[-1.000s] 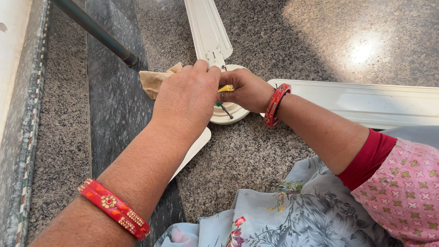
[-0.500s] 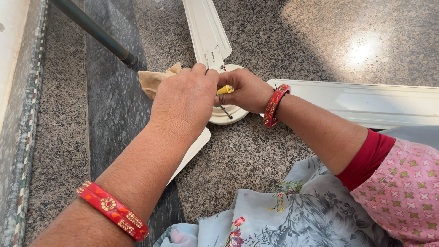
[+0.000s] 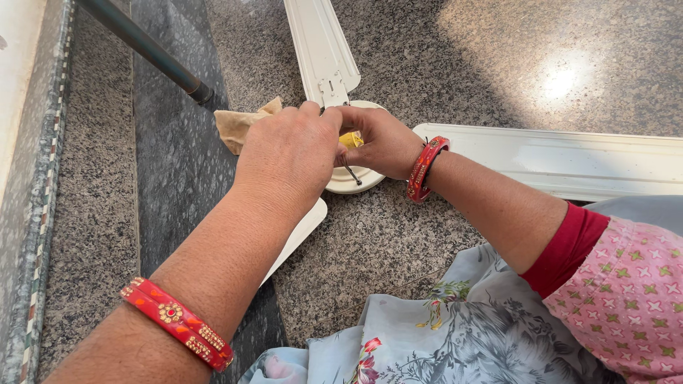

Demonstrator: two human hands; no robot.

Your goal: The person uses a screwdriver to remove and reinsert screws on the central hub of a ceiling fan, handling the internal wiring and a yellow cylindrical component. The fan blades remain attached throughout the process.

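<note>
Head view, centre frame: left hand (image 3: 288, 153) and right hand (image 3: 380, 142) meet over the round cream hub of a white ceiling fan (image 3: 348, 181) lying on the speckled granite floor (image 3: 398, 242). Right fingers pinch a small yellow piece (image 3: 350, 139); left fingers curled together, grip hidden. Crumpled tan cloth (image 3: 238, 124) just left of the hub.

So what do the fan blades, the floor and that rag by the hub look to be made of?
Fan blades: smooth cream-white painted sheet, probably metal, with pressed ridges along their length. Floor: polished speckled granite-like stone, glossy where light glares off it. Rag: soft tan cloth, crumpled in folds, beside the left hand. Right hand rests on the round hub, glossy cream like the blades.
</note>
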